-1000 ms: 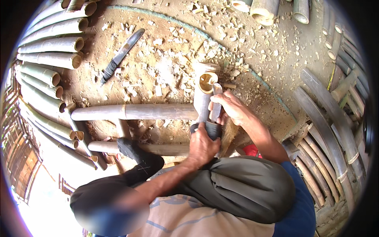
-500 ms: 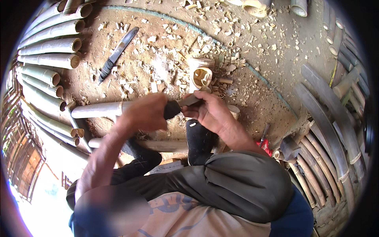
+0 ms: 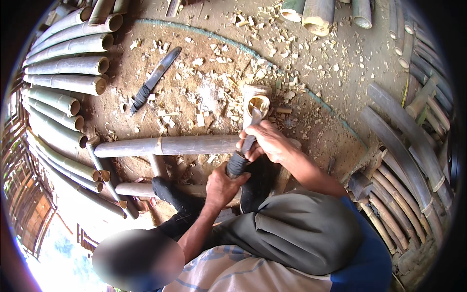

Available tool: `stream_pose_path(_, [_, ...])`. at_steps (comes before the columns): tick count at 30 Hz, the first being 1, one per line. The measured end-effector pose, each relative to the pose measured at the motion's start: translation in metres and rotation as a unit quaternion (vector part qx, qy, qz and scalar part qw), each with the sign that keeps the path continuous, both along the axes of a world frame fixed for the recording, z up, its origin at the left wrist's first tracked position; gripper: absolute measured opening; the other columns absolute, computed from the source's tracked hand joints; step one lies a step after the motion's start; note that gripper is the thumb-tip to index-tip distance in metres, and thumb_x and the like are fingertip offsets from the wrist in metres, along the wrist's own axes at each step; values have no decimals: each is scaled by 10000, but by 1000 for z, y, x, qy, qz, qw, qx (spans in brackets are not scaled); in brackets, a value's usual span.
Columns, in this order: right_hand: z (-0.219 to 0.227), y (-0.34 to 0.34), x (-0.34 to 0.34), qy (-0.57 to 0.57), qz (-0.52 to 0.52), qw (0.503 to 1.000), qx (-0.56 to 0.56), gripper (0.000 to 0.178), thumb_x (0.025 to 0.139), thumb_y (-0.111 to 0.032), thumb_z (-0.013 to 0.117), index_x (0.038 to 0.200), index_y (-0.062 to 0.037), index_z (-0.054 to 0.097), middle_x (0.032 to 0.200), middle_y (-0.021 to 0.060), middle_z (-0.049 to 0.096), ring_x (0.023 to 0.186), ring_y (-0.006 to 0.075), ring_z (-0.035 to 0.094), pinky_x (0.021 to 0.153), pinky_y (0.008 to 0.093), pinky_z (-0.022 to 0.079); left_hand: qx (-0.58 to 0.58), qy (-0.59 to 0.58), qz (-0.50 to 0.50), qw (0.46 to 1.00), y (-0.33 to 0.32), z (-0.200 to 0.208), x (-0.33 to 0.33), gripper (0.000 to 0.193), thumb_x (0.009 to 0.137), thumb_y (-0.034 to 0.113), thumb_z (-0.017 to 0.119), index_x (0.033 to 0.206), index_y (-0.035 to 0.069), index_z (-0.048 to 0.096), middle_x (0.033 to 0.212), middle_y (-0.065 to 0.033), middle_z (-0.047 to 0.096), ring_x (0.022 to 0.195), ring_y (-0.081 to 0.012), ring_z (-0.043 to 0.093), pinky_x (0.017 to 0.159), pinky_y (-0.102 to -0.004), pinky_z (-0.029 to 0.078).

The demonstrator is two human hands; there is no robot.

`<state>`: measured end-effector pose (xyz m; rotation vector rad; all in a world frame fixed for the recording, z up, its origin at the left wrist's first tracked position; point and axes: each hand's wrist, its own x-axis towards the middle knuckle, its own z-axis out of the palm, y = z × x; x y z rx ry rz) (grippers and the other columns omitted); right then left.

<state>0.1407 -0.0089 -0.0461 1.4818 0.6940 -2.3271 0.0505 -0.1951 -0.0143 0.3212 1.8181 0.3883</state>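
One black-handled knife [image 3: 247,145] is pointing into bamboo tube [image 3: 247,117]; left hand [image 3: 224,186] is gripping handle [image 3: 237,163], right hand [image 3: 268,141] pinching blade [image 3: 249,142] between fingers [image 3: 255,130]. Blade slipping on curved rim [image 3: 267,103] could be cutting them.

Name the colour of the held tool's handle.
The handle is black, best seen in the head view.

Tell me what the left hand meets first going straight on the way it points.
Past the black-wrapped cylindrical handle it grips, the left hand would probably meet the right hand on the grey metal blade; depth is unclear.
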Motion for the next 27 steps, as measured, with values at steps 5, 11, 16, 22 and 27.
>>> stream_pose_path(5, [-3,3,-27,112,-136,981,-81,213,1044,-189,458,1090,-12,568,1010,188,701,741,247,708,659,381,631,-8,43,-53,998,41,20,-88,400,639,205,859,981,18,772,809,-171,754,727,-275,744,716,-410,586])
stream_pose_path(11, [-19,-6,-16,237,-364,885,-168,230,1032,-178,450,1122,-21,593,1116,166,704,940,254,687,805,461,582,9,293,-377,878,116,47,-123,62,798,33,634,820,42,692,699,-112,678,602,-241,639,577,-400,484])
stream_pose_path(16, [-18,-20,-14,169,-372,905,-119,204,1020,-223,510,1063,-70,638,1017,124,729,881,237,692,815,425,547,175,368,-328,852,74,18,-107,34,797,11,621,786,44,621,680,-109,639,553,-274,614,519,-452,471])
stream_pose_path(22, [-10,1,-28,90,-151,983,-56,164,987,-133,503,1020,5,585,891,167,704,647,240,680,578,421,609,11,92,-47,995,42,15,-78,479,609,185,858,1036,-10,765,854,-176,763,741,-243,741,704,-378,596])
stream_pose_path(27, [-10,-3,-28,183,-328,920,-109,202,1017,-142,447,1081,-4,579,1007,178,701,787,246,691,716,418,610,-1,273,-288,918,102,52,-111,250,699,153,763,930,56,756,794,-179,733,739,-301,727,682,-447,554])
